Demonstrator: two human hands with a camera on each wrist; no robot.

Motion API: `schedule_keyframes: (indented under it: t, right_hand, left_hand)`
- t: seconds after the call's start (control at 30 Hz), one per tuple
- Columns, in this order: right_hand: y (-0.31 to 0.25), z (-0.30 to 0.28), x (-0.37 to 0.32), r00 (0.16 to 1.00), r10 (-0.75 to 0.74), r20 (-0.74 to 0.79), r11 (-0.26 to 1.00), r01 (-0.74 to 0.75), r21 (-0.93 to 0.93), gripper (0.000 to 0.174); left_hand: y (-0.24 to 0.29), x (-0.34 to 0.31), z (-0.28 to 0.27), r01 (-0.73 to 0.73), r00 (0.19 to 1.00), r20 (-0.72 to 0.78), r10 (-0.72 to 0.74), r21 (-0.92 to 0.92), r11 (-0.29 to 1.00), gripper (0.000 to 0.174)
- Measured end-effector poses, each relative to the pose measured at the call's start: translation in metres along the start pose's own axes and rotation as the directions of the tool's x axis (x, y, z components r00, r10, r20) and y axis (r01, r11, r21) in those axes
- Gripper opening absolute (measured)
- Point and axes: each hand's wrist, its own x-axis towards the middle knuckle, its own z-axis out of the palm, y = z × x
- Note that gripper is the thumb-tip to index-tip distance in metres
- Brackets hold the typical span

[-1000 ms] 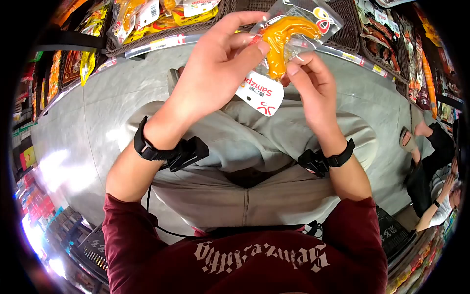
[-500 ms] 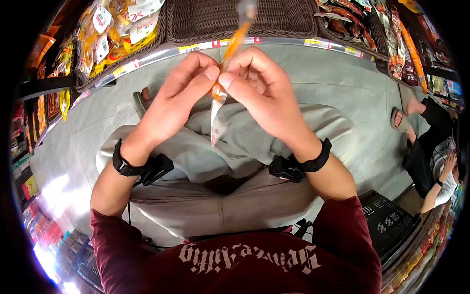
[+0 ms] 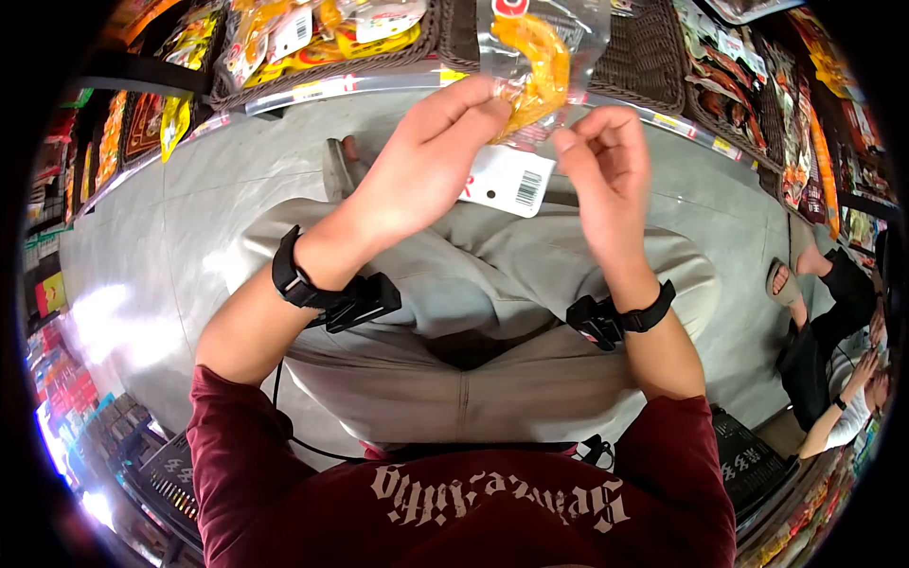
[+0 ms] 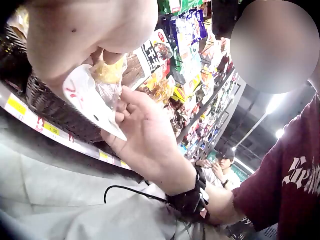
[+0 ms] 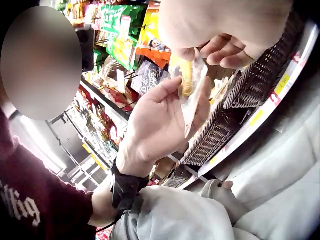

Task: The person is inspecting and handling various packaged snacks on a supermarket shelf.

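Note:
A clear sealed snack packet (image 3: 544, 66) with a curved golden-yellow piece of food inside is held up in the head view. Its white label (image 3: 511, 180) hangs at the near end, barcode side showing. My left hand (image 3: 426, 156) grips the packet's left side, thumb over the film. At the lower right edge, my right hand (image 3: 611, 175) pinches the film between thumb and curled fingers. The left wrist view shows the packet's yellow food (image 4: 110, 71) between both hands. In the right wrist view, the left hand (image 5: 155, 117) supports the packet from below.
Wicker baskets (image 3: 644, 62) line the shelf ahead, with yellow packaged snacks (image 3: 331, 43) at left and reddish packs (image 3: 724, 85) at right. A price-tag rail (image 3: 312, 90) runs along the shelf edge. Another person's sandalled foot (image 3: 781, 282) is on the floor at right.
The packet was turned from its logo side, through edge-on with both hands drawn together, to its barcode side. The hands then moved apart again, and the head view shifted back.

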Motion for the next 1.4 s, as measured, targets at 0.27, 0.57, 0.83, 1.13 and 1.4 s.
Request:
schedule_keyframes:
  t: [0.27, 0.57, 0.83, 1.13, 1.4]
  right_hand:
    - [0.001, 0.009, -0.002, 0.998, 0.064, 0.024, 0.996, -0.066, 0.059, 0.015]
    - [-0.007, 0.017, -0.006, 0.998, 0.058, 0.004, 0.995, -0.058, 0.075, 0.014]
    - [-0.006, 0.017, -0.006, 0.992, -0.094, 0.084, 0.98, 0.107, -0.169, 0.034]
    - [0.0, 0.008, 0.0, 0.972, -0.217, 0.095, 0.922, 0.236, -0.307, 0.024]
    - [0.011, 0.0, -0.003, 0.976, -0.202, 0.079, 0.913, 0.216, -0.345, 0.023]
  left_hand:
    - [0.004, 0.003, -0.004, -0.071, 0.997, 0.023, 0.07, 0.053, 0.996, 0.025]
    - [-0.008, 0.01, -0.007, 0.017, 0.998, 0.061, -0.034, 0.255, 0.967, 0.026]
    - [-0.016, 0.013, 0.0, -0.043, 0.999, 0.037, 0.039, 0.099, 0.994, 0.038]
    - [-0.022, 0.013, -0.001, 0.017, 0.993, 0.118, -0.003, -0.122, 0.992, 0.032]
    - [-0.017, 0.009, 0.006, 0.048, 0.986, 0.158, -0.044, -0.024, 0.999, 0.027]
